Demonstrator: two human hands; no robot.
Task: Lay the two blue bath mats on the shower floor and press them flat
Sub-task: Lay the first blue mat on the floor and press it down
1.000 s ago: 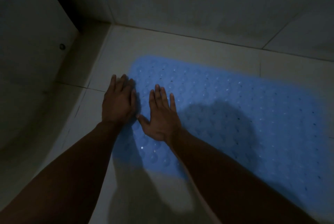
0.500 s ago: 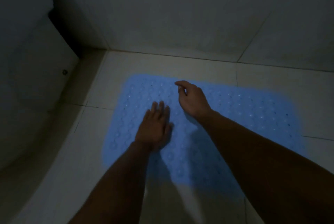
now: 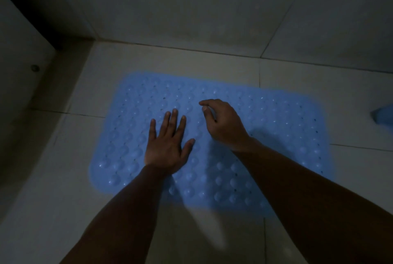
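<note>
A blue bath mat [image 3: 276, 127] with rows of round bumps and small holes lies flat on the pale tiled shower floor [image 3: 191, 61]. My left hand [image 3: 168, 144] rests palm down on the mat's left half, fingers straight and spread. Just right of it, my right hand [image 3: 223, 123] hovers over or touches the mat's middle with fingers loosely curled, holding nothing. A corner of a second blue mat [image 3: 382, 114] shows at the right edge of the view, mostly cut off.
The tiled back wall [image 3: 212, 8] meets the floor just beyond the mat. At the left a white curved panel [image 3: 19, 55] carries a small round fitting [image 3: 35, 68], with a dark gap in the corner. The light is dim.
Both hands moved from the mat's left edge toward its middle. My right hand lifted from flat to loosely curled. The view pulled back, showing the second mat's corner.
</note>
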